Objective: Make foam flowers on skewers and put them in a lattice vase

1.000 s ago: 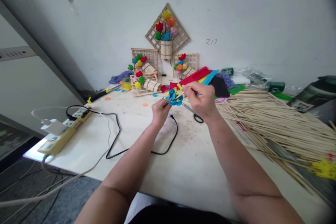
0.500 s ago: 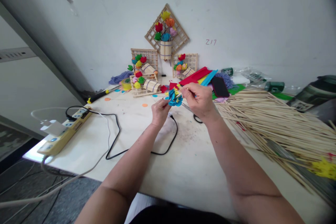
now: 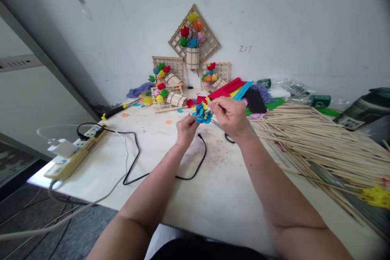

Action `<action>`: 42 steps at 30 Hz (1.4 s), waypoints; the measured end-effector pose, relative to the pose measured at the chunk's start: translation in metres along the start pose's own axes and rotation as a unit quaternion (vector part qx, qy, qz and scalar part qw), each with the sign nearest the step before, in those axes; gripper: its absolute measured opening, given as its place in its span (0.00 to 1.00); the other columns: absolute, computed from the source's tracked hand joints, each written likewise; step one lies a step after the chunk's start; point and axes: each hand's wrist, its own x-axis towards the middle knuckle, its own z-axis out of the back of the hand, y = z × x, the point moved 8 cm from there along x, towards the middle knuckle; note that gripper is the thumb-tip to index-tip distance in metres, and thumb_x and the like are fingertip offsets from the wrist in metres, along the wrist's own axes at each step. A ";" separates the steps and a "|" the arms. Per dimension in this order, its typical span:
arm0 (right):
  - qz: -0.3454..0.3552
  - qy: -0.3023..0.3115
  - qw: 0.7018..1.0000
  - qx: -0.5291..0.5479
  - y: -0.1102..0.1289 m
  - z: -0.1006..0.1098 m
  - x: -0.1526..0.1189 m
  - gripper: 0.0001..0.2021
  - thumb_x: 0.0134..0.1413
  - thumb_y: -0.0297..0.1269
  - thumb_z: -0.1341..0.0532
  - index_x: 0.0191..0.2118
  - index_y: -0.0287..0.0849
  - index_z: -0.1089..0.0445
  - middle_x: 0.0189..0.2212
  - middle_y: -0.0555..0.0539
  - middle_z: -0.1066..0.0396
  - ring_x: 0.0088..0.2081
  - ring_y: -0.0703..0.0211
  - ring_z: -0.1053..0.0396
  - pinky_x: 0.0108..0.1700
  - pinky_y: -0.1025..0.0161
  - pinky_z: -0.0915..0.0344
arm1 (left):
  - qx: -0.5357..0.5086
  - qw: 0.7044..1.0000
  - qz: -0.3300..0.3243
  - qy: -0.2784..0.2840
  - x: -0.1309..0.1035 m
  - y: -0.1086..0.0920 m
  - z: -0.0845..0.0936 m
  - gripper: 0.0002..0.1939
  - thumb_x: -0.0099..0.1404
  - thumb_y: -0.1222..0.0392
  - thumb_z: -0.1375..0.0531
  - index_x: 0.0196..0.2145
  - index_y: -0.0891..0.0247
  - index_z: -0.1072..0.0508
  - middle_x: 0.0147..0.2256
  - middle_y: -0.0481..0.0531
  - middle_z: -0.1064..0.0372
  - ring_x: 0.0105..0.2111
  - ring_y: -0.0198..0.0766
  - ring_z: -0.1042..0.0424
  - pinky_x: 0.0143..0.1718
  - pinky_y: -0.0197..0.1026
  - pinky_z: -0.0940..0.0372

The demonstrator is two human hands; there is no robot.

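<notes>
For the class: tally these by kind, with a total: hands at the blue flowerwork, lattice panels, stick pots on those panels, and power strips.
Hands at the blue flowerwork: 2
Lattice panels: 4
Stick pots: 4
Power strips: 1
Total: 11

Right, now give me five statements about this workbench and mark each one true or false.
1. The left hand grips a blue artificial flower. True.
2. The right hand lies flat on the tabletop. False: the right hand is held up beside the flower, fingers bent.
3. Loose wooden sticks are heaped on the right side. True.
4. The smartphone lies left of the power strip. False: the smartphone is to the right of the power strip.
5. The wall bears handwritten marks. True.
</notes>
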 end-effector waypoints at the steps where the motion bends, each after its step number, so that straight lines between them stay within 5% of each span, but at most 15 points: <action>1: 0.004 0.003 1.000 -0.005 0.000 0.000 0.000 0.13 0.57 0.37 0.48 0.25 0.41 0.33 0.19 0.49 0.33 0.23 0.64 0.36 0.28 0.67 0.43 | 0.002 1.000 0.002 0.002 0.000 0.000 0.000 0.11 0.56 0.59 0.41 0.18 0.64 0.32 0.17 0.45 0.39 0.19 0.28 0.40 0.22 0.31 0.44; 42: 0.057 0.101 0.992 -0.057 -0.001 -0.016 -0.003 0.14 0.59 0.38 0.52 0.28 0.41 0.33 0.24 0.47 0.33 0.27 0.63 0.36 0.29 0.66 0.45 | -0.018 0.998 0.056 0.013 -0.004 0.011 -0.005 0.09 0.55 0.56 0.39 0.22 0.63 0.27 0.19 0.47 0.33 0.22 0.32 0.34 0.24 0.33 0.41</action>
